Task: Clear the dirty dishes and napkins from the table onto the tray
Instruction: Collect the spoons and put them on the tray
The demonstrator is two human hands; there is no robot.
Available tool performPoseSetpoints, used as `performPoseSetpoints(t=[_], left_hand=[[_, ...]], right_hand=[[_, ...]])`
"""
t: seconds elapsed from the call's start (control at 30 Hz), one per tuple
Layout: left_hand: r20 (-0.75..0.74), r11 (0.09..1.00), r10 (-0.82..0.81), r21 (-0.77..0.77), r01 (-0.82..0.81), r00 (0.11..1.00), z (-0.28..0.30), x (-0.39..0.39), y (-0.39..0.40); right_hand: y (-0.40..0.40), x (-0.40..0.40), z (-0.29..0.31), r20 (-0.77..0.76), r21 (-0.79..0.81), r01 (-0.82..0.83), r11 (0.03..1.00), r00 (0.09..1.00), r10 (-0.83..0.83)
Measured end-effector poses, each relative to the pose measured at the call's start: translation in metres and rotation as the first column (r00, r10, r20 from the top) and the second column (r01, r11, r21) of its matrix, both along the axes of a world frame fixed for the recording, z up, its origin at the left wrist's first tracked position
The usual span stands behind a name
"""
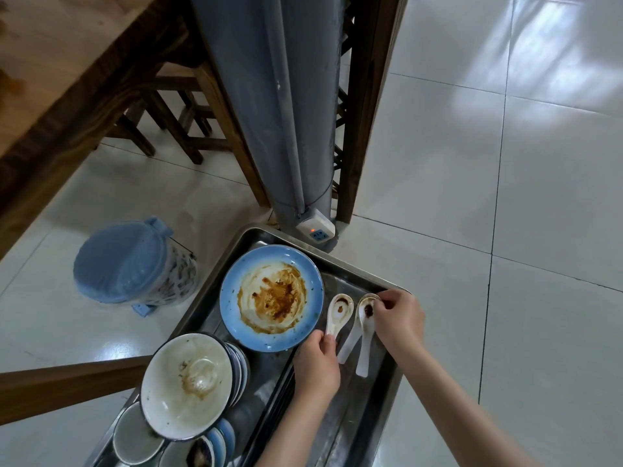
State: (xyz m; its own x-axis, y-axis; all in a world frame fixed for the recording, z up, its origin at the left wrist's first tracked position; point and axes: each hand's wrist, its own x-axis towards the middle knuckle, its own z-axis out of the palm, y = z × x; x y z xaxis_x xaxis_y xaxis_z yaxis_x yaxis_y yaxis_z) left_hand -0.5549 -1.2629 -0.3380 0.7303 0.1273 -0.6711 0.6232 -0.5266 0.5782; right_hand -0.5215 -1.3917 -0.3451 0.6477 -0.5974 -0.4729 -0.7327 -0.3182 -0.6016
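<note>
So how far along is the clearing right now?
Mostly loaded: the blue plate and stacked bowls already sit on the tray. In hand: the left hand and right hand are arranging soup spoons. No napkins are visible; the table is barely in view.

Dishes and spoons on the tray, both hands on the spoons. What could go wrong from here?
1. The big white bowl sits tilted on a stack of smaller bowls; a nudge to the tray could tip it off.
2. The sauce-smeared blue plate lies right beside the left hand; moving the left spoon may knock it.
3. The right hand pinches the right spoon at its saucy bowl end, so it could slip.
</note>
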Motion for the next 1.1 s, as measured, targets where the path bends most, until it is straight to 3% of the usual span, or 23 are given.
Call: performPoseSetpoints(t=[0.3,0.5,1.1], left_hand=[[-0.138,0.996,0.055,-0.06,-0.064,0.989,0.0,0.01,-0.007],[-0.233,0.97,0.175,-0.128,-0.209,0.957,-0.002,0.009,-0.008],[-0.205,0.943,0.252,-0.168,-0.288,0.946,-0.004,0.001,-0.003]], right_hand=[[0.005,-0.001,-0.003,0.031,0.042,0.037,0.998,0.999,-0.038],[0.01,0.0,-0.006,0.06,0.04,0.053,0.998,0.997,-0.055],[0.013,-0.003,-0.006,0.095,-0.005,0.033,0.999,0.995,-0.032]])
